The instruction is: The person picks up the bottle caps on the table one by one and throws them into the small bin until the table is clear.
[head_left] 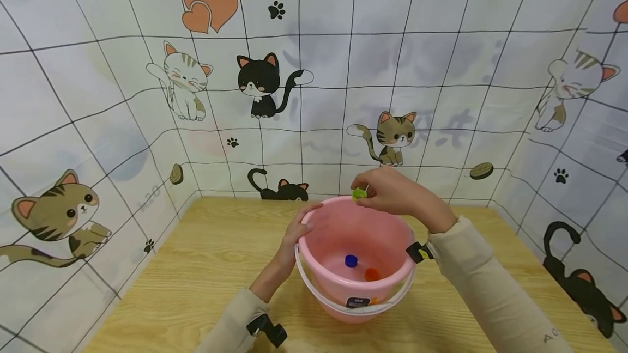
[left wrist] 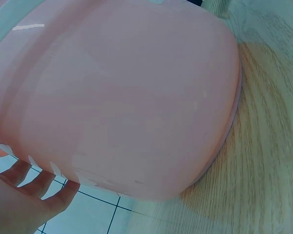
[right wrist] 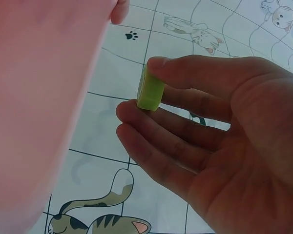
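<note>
A pink bucket (head_left: 336,292) stands on the wooden table, its white handle (head_left: 338,306) hanging down at the front. My left hand (head_left: 287,241) grips the bucket's left rim; in the left wrist view, the fingers of that hand (left wrist: 29,195) lie against the bucket wall (left wrist: 127,97). Above the far rim, my right hand (head_left: 394,195) pinches a green bottle cap (head_left: 359,194). The right wrist view shows this cap (right wrist: 152,92) between thumb and fingertips, beside the bucket (right wrist: 39,97). Inside, a blue cap (head_left: 350,261) and an orange-red cap (head_left: 372,274) lie on the bottom.
The light wooden table (head_left: 216,266) spreads around the bucket. White sheeting (head_left: 324,70) with a black grid and cartoon cats rises at the back and both sides. Black straps with small devices sit on the left wrist (head_left: 267,330) and right wrist (head_left: 419,253).
</note>
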Demonstrator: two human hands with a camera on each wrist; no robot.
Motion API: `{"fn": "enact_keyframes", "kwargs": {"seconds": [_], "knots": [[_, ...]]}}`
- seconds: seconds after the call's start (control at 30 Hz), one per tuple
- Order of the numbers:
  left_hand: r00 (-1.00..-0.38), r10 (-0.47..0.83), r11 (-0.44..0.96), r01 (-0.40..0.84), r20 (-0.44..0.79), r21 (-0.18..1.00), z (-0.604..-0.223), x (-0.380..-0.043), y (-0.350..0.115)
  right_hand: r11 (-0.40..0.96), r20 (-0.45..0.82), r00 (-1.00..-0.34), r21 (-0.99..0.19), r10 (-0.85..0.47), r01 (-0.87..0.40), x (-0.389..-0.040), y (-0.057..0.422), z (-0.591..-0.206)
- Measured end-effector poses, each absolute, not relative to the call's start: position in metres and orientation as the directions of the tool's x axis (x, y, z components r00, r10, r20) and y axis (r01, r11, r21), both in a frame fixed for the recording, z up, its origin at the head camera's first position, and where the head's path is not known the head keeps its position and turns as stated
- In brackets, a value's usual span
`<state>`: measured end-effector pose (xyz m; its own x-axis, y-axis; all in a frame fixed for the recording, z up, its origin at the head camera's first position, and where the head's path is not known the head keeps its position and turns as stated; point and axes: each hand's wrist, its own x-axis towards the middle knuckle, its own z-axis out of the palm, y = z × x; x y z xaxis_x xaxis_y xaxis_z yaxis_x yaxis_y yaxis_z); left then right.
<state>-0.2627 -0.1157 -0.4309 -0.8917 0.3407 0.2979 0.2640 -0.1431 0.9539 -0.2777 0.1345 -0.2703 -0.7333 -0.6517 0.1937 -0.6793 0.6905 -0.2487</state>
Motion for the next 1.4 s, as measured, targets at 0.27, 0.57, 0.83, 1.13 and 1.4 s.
{"fn": "enact_keyframes", "kwargs": {"seconds": [0.27,0.57,0.83,1.13,1.4], "knots": [[-0.892,0.341,-0.142,0.263,0.296,0.954,-0.4324,-0.262,-0.1164,0.69,0.197,-0.731,-0.242,-0.653,-0.682,-0.277,0.1331,-0.2707],[-0.887,0.348,-0.145,0.268,0.303,0.952,-0.4323,-0.2624,-0.1158,0.689,0.188,-0.73,-0.245,-0.657,-0.683,-0.2776,0.1339,-0.2708],[-0.886,0.353,-0.144,0.266,0.301,0.953,-0.4328,-0.2623,-0.1168,0.689,0.196,-0.726,-0.23,-0.659,-0.687,-0.2786,0.1345,-0.271],[-0.89,0.349,-0.136,0.261,0.293,0.956,-0.4333,-0.2623,-0.1165,0.692,0.19,-0.728,-0.227,-0.659,-0.686,-0.2782,0.1346,-0.271],[-0.889,0.347,-0.145,0.264,0.299,0.954,-0.4326,-0.2621,-0.1164,0.698,0.185,-0.731,-0.218,-0.657,-0.683,-0.2813,0.136,-0.2723]]}}
